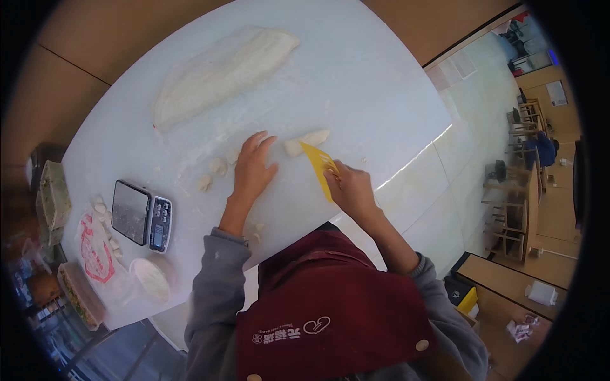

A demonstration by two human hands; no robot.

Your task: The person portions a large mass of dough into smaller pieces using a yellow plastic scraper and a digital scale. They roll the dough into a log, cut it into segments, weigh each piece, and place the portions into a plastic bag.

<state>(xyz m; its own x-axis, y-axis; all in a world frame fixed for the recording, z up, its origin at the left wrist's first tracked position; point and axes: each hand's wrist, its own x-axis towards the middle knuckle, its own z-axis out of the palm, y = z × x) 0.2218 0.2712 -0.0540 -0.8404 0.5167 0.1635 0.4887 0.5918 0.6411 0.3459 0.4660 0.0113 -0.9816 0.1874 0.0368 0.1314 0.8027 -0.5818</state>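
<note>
My right hand (351, 190) grips a yellow plastic dough scraper (318, 166), whose upper corner meets or overlaps a short log of dough (307, 142) on the white tabletop (371, 90). My left hand (253, 166) hovers over or rests on the table left of that log, fingers spread, with nothing in it. Small dough pieces (218, 166) lie just left of this hand, one partly hidden behind it. A digital kitchen scale (131, 212) stands further left, its platform bare. At the upper left a long, thick roll of dough (228, 71) lies under what looks like clear plastic film.
Beside the scale are a plastic bag with red print (95, 252), several small dough pieces and a white bowl of flour (151, 278). Containers with filling (78, 295) stand at the left table edge. Tables, stools and a seated person (543, 148) are far right.
</note>
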